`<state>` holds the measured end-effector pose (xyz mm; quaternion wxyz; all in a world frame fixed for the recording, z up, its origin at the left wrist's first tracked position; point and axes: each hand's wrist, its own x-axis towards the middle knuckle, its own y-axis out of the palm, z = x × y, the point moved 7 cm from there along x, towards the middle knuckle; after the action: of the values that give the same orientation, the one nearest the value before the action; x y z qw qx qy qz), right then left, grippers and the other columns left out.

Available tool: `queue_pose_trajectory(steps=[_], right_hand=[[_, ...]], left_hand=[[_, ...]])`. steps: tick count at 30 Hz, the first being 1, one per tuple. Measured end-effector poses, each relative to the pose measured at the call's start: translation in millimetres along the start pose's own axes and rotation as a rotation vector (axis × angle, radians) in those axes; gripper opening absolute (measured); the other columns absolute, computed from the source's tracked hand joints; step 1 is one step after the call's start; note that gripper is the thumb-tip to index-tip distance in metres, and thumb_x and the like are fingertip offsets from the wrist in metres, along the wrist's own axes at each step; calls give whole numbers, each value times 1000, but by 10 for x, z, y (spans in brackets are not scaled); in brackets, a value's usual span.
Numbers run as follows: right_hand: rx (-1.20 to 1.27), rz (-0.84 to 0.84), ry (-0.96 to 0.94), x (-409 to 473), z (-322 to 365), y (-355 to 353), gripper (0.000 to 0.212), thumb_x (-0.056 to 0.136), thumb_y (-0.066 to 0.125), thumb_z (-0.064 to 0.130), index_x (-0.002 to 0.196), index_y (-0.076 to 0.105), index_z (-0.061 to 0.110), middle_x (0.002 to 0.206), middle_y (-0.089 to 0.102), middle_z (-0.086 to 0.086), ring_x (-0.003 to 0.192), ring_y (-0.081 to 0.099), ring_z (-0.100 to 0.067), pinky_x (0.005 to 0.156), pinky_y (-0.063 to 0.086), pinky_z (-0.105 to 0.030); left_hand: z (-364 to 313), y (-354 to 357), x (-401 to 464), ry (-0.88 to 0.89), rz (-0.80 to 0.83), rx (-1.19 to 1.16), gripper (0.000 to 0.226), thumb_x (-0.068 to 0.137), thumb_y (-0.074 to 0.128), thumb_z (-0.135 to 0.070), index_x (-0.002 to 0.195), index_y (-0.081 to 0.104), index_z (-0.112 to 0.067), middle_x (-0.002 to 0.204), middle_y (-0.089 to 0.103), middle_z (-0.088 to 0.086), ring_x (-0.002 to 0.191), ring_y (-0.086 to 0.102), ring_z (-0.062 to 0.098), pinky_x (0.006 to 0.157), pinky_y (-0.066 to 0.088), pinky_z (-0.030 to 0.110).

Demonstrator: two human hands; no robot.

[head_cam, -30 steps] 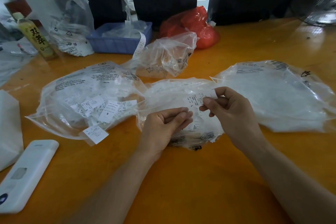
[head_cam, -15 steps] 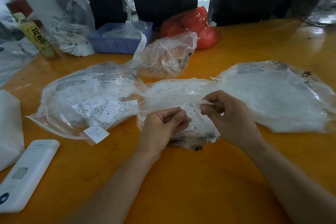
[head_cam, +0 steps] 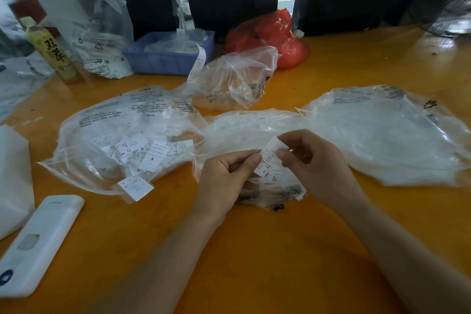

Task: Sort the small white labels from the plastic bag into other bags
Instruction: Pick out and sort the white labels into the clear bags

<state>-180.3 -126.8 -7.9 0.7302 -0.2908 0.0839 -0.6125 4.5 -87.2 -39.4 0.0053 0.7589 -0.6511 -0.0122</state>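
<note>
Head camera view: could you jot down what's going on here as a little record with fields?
Surface: orange table
Left hand: pinches the held label's left edge
Right hand: pinches the same label's right side
Held label: small, white, printed, marked L
Middle bag: clear, under the hands
Left bag: clear, holds many labels, one marked S
Right bag: clear, whitish contents
Behind: blue tray, red bag, bottle

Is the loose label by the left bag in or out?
Out. The label lies on the table, against the left bag's near edge.
</note>
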Motion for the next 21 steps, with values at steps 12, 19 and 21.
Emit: queue_pose_trajectory(steps=[12, 19, 21], right_hand=[[-24, 19, -86, -69, 106, 130, 17, 88, 74, 40, 103, 70, 34, 85, 71, 19, 81, 68, 1, 73, 57, -20], [60, -57, -50, -56, 45, 52, 14, 92, 75, 27, 103, 68, 33, 83, 72, 18, 78, 71, -3, 72, 59, -25], [95, -54, -39, -60, 34, 49, 13, 94, 72, 30, 107, 68, 31, 87, 73, 17, 80, 71, -4, 74, 59, -26]], left_hand=[[-43, -11, -26, -44, -29, -31, 16, 82, 79, -40, 97, 84, -41, 100, 82, -11, 72, 78, 15, 59, 60, 21], [-317, -67, -76, 202, -15, 363, 39, 94, 77, -13, 120, 71, -42, 110, 78, -12, 77, 76, 8, 70, 58, 15], [-519, -244, -117, 298, -70, 575, 40, 95, 74, -10, 114, 71, -45, 120, 69, -16, 91, 71, 1, 73, 55, 9]])
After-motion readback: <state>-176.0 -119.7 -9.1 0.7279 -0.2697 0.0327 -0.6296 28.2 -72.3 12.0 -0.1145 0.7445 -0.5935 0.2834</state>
